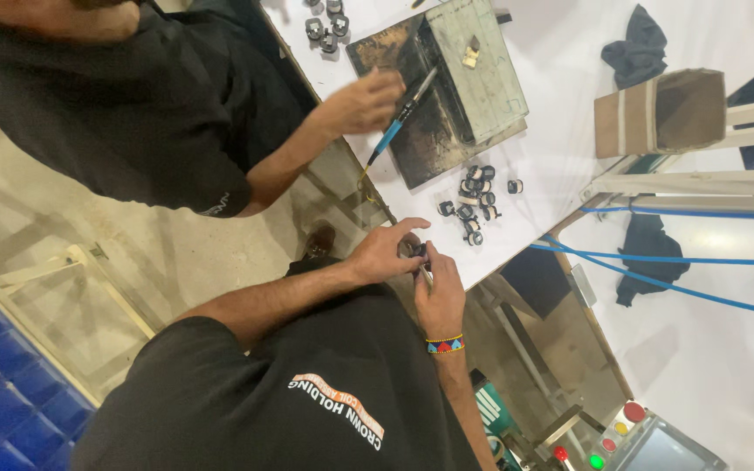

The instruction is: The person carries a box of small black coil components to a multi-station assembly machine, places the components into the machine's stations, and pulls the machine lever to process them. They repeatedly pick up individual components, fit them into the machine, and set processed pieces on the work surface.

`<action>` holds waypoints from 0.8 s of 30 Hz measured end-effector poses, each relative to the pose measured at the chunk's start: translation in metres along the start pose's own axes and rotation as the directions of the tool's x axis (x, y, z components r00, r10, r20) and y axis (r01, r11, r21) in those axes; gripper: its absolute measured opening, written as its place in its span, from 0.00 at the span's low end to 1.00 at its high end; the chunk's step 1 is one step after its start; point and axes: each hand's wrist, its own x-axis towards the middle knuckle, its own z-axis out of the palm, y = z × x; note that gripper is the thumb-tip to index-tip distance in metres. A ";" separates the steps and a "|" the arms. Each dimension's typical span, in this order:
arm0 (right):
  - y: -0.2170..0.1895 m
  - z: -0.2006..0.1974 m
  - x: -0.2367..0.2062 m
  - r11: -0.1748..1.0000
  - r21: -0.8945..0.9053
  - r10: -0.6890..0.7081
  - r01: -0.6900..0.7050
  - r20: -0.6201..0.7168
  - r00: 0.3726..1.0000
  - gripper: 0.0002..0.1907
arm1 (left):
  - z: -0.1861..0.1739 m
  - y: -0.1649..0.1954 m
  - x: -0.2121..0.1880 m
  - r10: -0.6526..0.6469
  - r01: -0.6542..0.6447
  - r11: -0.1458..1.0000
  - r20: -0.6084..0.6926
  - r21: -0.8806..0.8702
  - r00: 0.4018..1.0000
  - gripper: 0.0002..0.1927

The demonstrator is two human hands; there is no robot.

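My left hand [384, 251] and my right hand [439, 295], which wears a beaded wristband, meet at the near edge of the white table [560, 78]. Together they pinch a small black ring-shaped part [418, 253], mostly hidden by my fingers. Just beyond them lies a loose pile of several similar black-and-white parts [473, 196]. A co-worker's hand [361, 102] holds a blue-handled soldering iron [403, 113] against a dark, stained tray [421, 153] with a pale green metal block [482, 65] on it.
More small parts [325, 26] lie at the table's far end. A brown box [656, 113] and a dark cloth [634, 48] sit to the right. Blue cables [656, 260] cross below the table, with a button panel [621, 427] and blue crates [2, 375] lower down.
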 end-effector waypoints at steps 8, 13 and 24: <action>0.030 0.014 -0.023 0.980 -0.193 0.060 -0.053 0.033 0.998 0.16 | 0.019 -0.028 0.008 -0.143 0.116 0.982 0.190 0.147 0.971 0.22; 0.045 0.022 -0.032 0.967 -0.209 0.168 -0.146 0.091 0.982 0.13 | 0.018 -0.032 0.008 0.251 -0.266 0.960 0.156 0.085 0.955 0.13; 0.086 0.040 -0.032 0.954 -0.134 0.278 -0.268 0.067 0.958 0.16 | -0.030 -0.055 0.021 -0.208 0.199 0.969 0.050 0.149 0.977 0.10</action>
